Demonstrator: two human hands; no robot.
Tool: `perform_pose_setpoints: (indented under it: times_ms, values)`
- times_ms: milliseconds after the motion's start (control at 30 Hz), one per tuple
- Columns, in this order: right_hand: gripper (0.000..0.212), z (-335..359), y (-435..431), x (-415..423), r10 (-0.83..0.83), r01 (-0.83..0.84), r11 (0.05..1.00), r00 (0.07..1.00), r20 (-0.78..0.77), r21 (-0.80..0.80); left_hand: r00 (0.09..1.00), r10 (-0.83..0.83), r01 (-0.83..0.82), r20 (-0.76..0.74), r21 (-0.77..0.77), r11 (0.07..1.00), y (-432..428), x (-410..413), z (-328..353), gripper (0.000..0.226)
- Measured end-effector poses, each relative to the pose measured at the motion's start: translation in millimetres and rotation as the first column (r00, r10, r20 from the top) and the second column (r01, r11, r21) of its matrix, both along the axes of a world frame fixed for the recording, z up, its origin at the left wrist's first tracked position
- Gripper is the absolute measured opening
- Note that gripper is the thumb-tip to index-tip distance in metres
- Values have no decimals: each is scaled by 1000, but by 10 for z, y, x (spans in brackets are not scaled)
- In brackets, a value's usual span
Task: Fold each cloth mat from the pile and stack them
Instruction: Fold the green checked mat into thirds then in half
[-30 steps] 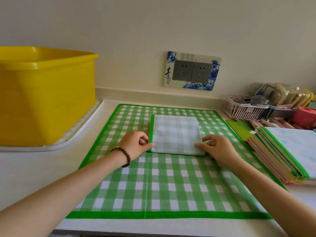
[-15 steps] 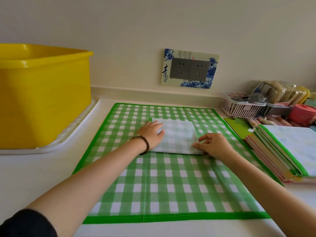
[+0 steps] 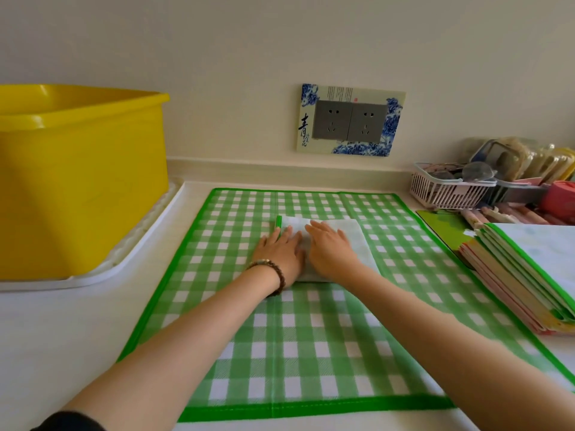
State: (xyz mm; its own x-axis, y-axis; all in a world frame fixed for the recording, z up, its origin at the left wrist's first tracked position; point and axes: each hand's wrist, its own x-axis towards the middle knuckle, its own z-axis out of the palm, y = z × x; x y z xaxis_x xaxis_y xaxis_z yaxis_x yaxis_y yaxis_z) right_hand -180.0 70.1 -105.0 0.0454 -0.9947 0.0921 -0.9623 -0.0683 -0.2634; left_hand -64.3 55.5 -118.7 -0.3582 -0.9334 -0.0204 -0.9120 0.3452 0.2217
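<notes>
Two arms are in view, both bare along the whole forearm. The left hand (image 3: 280,253) has a bracelet (image 3: 275,275) round its wrist: a single string of small round beads, mostly dark brown and slightly glossy, with a few paler, yellowish beads on its upper side. Higher up the same arm, in the bottom left corner, is the edge of a sleeve (image 3: 68,421), dark, nearly black, plain, with a rounded hem that ends above the elbow. The right hand (image 3: 329,250) and its arm are bare as far as the picture's edge.
</notes>
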Motion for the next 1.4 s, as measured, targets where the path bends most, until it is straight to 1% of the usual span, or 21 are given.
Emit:
perform_pose_setpoints:
  times_ms: [100, 200, 333, 433, 533, 700, 800, 867, 967, 1133, 1200, 1267, 1333, 1400]
  values:
    - [53, -100, -63, -10, 29, -26, 999, 996, -81, 43, 1000, -8, 8, -8, -6, 1000, -15, 11, -14, 50]
    - [53, -137, -14, -131, 54, -46, 995, 994, -94, 84, 1000, -12, 12, -8, -6, 1000, -18, 14, -18, 51]
    - [58, -146, 55, -422, -10, 26, 991, 992, -125, 134, 1000, -16, 16, -8, -11, 1000, -19, 29, 7, 51]
    - [60, -130, 103, -582, -36, 58, 983, 992, -124, 176, 998, -31, 31, 49, -5, 1000, -25, 24, 55, 51]
    - [60, -123, 98, -604, -34, 58, 981, 991, -131, 184, 995, -35, 38, 93, -37, 999, -127, -33, 124, 52]
    - [61, -119, 92, -600, -20, 47, 976, 992, -124, 211, 1000, 5, -5, -11, 30, 1000, -422, -37, 66, 51]
    - [60, -46, 15, -616, -6, 42, 967, 990, -141, 250, 1000, 15, -14, -21, 34, 999, -448, -39, 4, 52]
    - [55, 50, -94, -606, 1, 22, 976, 994, -107, 218, 1000, 17, -17, -11, 27, 1000, -445, -45, 0, 52]
    - [49, 121, -295, -473, 39, -34, 993, 998, -43, 117, 1000, 25, -25, 0, 13, 1000, -451, -51, 2, 52]
    - [49, -58, -474, -275, 101, -92, 990, 992, -81, 103, 1000, 23, -23, 0, -16, 1000, -460, -59, -18, 53]
    - [52, -114, -456, -353, 82, -78, 994, 995, -57, 79, 1000, 20, -20, -5, -18, 1000, -471, -59, -29, 53]
    - [58, -134, -414, -470, 41, -36, 997, 997, -71, 68, 1000, 20, -21, -19, -22, 1000, -476, -56, -38, 53]
    - [65, -131, -362, -599, -11, 18, 997, 996, -83, 76, 999, 19, -20, -27, -24, 1000, -477, -51, -44, 53]
    - [69, -118, -308, -727, -52, 57, 993, 997, -57, 100, 999, 19, -20, -29, -26, 999, -477, -48, -54, 53]
